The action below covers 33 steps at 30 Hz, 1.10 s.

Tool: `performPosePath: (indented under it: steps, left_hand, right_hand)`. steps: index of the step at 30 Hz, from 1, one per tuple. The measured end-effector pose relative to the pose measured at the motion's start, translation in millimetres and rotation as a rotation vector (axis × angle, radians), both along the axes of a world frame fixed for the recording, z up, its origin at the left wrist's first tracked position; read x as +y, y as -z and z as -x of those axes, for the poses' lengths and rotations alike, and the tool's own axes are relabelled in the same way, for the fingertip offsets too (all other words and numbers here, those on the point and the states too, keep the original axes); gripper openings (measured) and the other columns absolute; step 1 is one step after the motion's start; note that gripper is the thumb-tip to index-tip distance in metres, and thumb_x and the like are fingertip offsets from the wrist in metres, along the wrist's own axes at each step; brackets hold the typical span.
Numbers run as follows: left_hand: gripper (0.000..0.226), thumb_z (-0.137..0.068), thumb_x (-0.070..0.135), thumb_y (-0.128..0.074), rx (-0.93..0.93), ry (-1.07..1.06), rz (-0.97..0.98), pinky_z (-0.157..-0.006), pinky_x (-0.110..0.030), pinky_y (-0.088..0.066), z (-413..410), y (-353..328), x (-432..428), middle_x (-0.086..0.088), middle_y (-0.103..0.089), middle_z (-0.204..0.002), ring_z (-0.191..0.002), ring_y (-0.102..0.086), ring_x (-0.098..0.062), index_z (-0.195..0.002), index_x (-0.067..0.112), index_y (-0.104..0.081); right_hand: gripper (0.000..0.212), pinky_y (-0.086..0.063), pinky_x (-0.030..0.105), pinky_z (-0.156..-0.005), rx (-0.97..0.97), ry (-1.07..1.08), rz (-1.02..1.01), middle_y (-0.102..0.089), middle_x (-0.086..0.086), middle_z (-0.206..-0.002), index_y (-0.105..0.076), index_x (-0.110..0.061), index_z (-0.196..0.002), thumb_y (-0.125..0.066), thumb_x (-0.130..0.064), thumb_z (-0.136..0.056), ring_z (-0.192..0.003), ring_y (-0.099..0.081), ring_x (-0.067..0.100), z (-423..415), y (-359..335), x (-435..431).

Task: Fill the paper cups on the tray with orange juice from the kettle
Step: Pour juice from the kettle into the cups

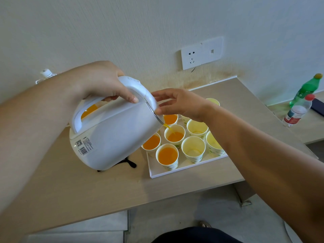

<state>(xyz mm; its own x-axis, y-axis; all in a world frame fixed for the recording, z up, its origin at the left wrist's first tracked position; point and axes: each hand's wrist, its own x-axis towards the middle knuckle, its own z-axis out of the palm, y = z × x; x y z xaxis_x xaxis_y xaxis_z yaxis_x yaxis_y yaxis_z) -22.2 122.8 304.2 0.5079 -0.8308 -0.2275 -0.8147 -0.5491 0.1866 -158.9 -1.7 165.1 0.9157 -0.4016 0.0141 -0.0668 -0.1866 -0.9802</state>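
Observation:
My left hand (101, 83) grips the handle of the white kettle (119, 135), which is tilted to the right. A thin orange stream runs from its spout into the middle paper cup (174, 135), partly filled with juice. My right hand (180, 104) rests with straight fingers against the kettle's lid near the spout. The white tray (175, 171) holds several paper cups. Three others hold juice: one at the front (167, 156), one at the left (151, 142) and one behind the spout (170, 119). The cups on the right (193, 148) are empty.
The tray stands on a light wooden counter (87, 186) against the wall. A black kettle base (129, 163) shows under the kettle. A green bottle (308, 88) and a clear red-capped bottle (298, 109) stand at the far right. A wall socket (201, 53) is above the tray.

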Motion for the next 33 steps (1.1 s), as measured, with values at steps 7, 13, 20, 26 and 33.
performPosePath:
  steps: [7, 13, 20, 26, 33]
  left_hand:
    - [0.036, -0.066, 0.039, -0.082, -0.006, 0.009, 0.002, -0.054, -0.026, -0.038, -0.8, 0.0, -0.1, -0.005, -0.060, -0.058, -0.051, -0.053, -0.019, -0.075, 0.010, -0.064]
    - [0.036, -0.066, 0.040, -0.082, -0.018, 0.008, 0.001, -0.055, -0.027, -0.038, 0.2, -1.5, -0.8, -0.003, -0.060, -0.057, -0.052, -0.053, -0.019, -0.075, 0.010, -0.064]
    - [0.037, -0.066, 0.041, -0.081, -0.040, 0.011, -0.016, -0.058, -0.028, -0.038, 3.9, -2.2, -2.2, -0.006, -0.062, -0.061, -0.056, -0.055, -0.021, -0.079, 0.009, -0.067]
    - [0.033, -0.068, 0.038, -0.081, -0.041, 0.025, -0.023, -0.054, -0.026, -0.037, 8.0, -1.9, -2.0, -0.004, -0.060, -0.060, -0.055, -0.054, -0.020, -0.078, 0.011, -0.066]
    - [0.035, -0.068, 0.039, -0.080, -0.047, 0.026, -0.027, -0.056, -0.027, -0.038, 10.0, -2.6, -1.7, -0.007, -0.064, -0.066, -0.059, -0.056, -0.021, -0.084, 0.011, -0.069]
  right_hand:
    - [0.052, -0.049, 0.032, -0.098, -0.006, 0.010, -0.006, -0.062, -0.001, -0.124, -0.057, -0.025, -0.128, -0.075, -0.018, -0.079, -0.102, -0.066, 0.009, -0.6, 0.8, 0.8]
    - [0.051, -0.049, 0.028, -0.097, -0.015, 0.016, 0.000, -0.062, -0.001, -0.123, -0.057, -0.026, -0.127, -0.075, -0.017, -0.080, -0.102, -0.065, 0.008, 0.0, -0.2, 1.2]
    - [0.053, -0.050, 0.021, -0.090, -0.010, 0.027, 0.005, -0.063, -0.003, -0.122, -0.057, -0.026, -0.129, -0.075, -0.018, -0.079, -0.100, -0.066, 0.005, 2.6, -0.1, 1.2]
    - [0.055, -0.048, 0.036, -0.100, -0.020, 0.025, -0.030, -0.063, -0.002, -0.122, -0.058, -0.026, -0.128, -0.077, -0.018, -0.077, -0.103, -0.065, 0.008, 3.7, 3.2, 2.4]
    - [0.052, -0.048, 0.036, -0.100, -0.028, 0.020, -0.041, -0.064, -0.003, -0.120, -0.058, -0.027, -0.125, -0.076, -0.015, -0.078, -0.103, -0.065, 0.008, 4.7, 2.6, 2.7]
